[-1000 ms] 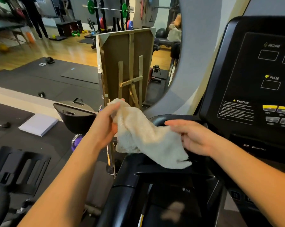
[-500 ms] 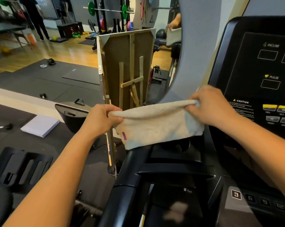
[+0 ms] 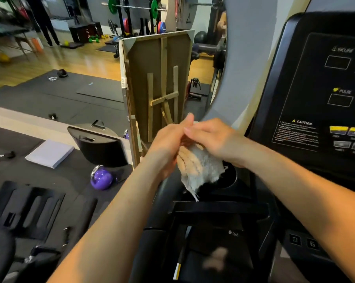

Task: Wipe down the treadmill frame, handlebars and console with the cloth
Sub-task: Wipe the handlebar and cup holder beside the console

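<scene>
A pale terry cloth (image 3: 201,168) hangs folded between my two hands, just above the treadmill's left handlebar (image 3: 150,227) and its round cup holder (image 3: 227,178). My left hand (image 3: 168,144) grips the cloth's upper left side. My right hand (image 3: 213,137) meets it from the right and holds the cloth's top against the left fingers. The black console (image 3: 319,94) with its caution label and yellow buttons stands to the right of my hands, apart from the cloth.
A wooden board on an easel frame (image 3: 158,82) stands right behind my hands. A purple kettlebell (image 3: 102,178), a black bin (image 3: 99,146) and a white pad (image 3: 49,153) lie on the mats at left. A person (image 3: 42,21) stands far back left.
The cloth was stretched wide between my hands. Now my hands have come together and the cloth is folded, hanging in a narrower bunch below them.
</scene>
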`<action>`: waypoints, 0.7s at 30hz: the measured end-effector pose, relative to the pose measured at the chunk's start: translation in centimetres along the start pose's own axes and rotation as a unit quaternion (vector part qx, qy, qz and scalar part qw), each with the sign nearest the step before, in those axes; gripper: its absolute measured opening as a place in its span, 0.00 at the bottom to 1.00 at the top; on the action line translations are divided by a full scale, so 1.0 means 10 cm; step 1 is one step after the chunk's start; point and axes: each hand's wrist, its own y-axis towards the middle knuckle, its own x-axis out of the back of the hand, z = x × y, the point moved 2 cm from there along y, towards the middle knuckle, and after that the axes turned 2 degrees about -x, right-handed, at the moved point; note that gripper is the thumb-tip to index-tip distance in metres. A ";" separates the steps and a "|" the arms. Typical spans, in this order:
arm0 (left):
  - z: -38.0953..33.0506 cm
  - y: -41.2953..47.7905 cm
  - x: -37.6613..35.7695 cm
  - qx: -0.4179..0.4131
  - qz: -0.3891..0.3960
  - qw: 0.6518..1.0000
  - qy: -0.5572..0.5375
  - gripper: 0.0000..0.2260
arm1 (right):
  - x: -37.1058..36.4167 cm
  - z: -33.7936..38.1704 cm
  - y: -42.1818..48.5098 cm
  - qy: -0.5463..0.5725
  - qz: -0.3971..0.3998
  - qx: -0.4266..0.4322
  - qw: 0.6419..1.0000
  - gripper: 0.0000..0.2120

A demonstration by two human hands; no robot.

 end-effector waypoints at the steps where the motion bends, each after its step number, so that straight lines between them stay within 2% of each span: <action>1: 0.02 0.00 0.04 -0.005 -0.008 1.000 -0.014 0.15 | 0.05 -0.03 -0.01 0.038 -0.001 -0.006 0.999 0.18; 2: 0.04 0.00 0.09 -0.008 -0.019 0.999 -0.034 0.12 | 0.12 -0.05 -0.02 0.089 -0.018 -0.013 0.996 0.14; 4: 0.09 0.02 0.21 0.002 -0.019 0.995 -0.095 0.10 | 0.31 -0.19 -0.04 0.135 -0.113 -0.021 0.984 0.06; 5: 0.12 0.02 0.25 0.005 -0.007 0.991 -0.132 0.11 | 0.38 -0.28 -0.03 0.108 -0.157 -0.036 0.981 0.08; 6: 0.14 0.02 0.27 0.004 0.010 0.987 -0.163 0.13 | 0.40 -0.35 -0.04 0.080 -0.163 -0.066 0.981 0.15; 7: 0.15 0.02 0.27 0.002 0.027 0.983 -0.182 0.14 | 0.38 -0.42 -0.05 0.092 -0.124 -0.102 0.983 0.24; 8: 0.17 0.03 0.27 -0.001 0.045 0.980 -0.195 0.15 | 0.33 -0.48 -0.07 0.153 -0.056 -0.144 0.976 0.29; 9: 0.20 0.04 0.27 -0.003 0.060 0.978 -0.199 0.16 | 0.27 -0.56 -0.08 0.227 0.013 -0.187 0.956 0.29; 10: 0.23 0.06 0.27 -0.009 0.069 0.979 -0.189 0.17 | 0.24 -0.57 -0.12 0.263 0.047 -0.204 0.942 0.26; 11: 0.26 0.06 0.28 -0.016 0.072 0.984 -0.163 0.16 | 0.25 -0.56 -0.15 0.252 0.056 -0.202 0.945 0.23; 12: 0.28 0.07 0.30 -0.029 0.065 0.991 -0.116 0.14 | 0.30 -0.55 -0.16 0.212 0.044 -0.187 0.958 0.20; 14: 0.29 0.07 0.34 -0.068 0.052 0.996 0.001 0.10 | 0.47 -0.48 -0.14 0.034 -0.043 -0.129 0.990 0.15; 16: 0.30 0.05 0.31 -0.088 0.081 0.990 0.073 0.13 | 0.60 -0.35 -0.13 -0.141 -0.102 -0.070 0.982 0.14; 19: 0.26 0.02 0.13 -0.114 0.132 0.973 0.150 0.23 | 0.53 -0.21 -0.10 -0.276 -0.033 -0.018 0.960 0.14; 21: 0.24 0.05 0.05 -0.139 0.120 0.969 0.168 0.20 | 0.43 -0.20 -0.09 -0.316 0.007 -0.005 0.949 0.13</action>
